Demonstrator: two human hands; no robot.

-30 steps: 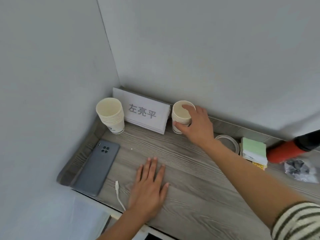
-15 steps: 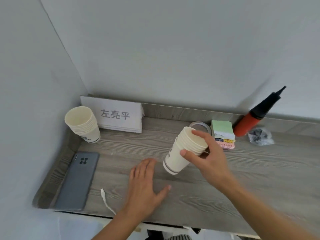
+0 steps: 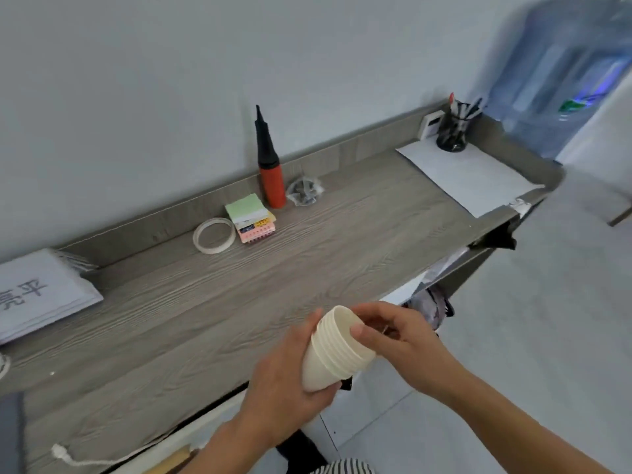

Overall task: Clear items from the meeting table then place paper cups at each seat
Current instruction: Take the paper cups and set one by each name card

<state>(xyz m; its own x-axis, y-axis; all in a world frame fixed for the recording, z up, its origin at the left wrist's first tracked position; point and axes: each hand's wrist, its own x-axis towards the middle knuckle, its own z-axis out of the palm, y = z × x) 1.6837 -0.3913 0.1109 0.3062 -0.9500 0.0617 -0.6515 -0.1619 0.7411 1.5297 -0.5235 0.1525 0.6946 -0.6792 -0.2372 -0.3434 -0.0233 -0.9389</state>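
Note:
A stack of several cream paper cups (image 3: 333,350) hangs tilted in the air off the front edge of the grey wooden shelf (image 3: 212,302). My left hand (image 3: 287,381) wraps around the bottom of the stack from below. My right hand (image 3: 400,336) grips the rim at the top, thumb on the edge of the uppermost cup. Both hands are closed on the same stack.
On the shelf stand a white name card (image 3: 37,295) at the left, a tape roll (image 3: 214,235), sticky notes (image 3: 251,217), a red and black air pump (image 3: 271,165), a small plastic bag (image 3: 304,190), white paper (image 3: 468,176) and a pen holder (image 3: 453,130). A water bottle (image 3: 561,87) stands at the far right.
The cup stack came off the shelf toward me and to the right. My left hand lifted from the shelf and took the stack's base. The view swung right.

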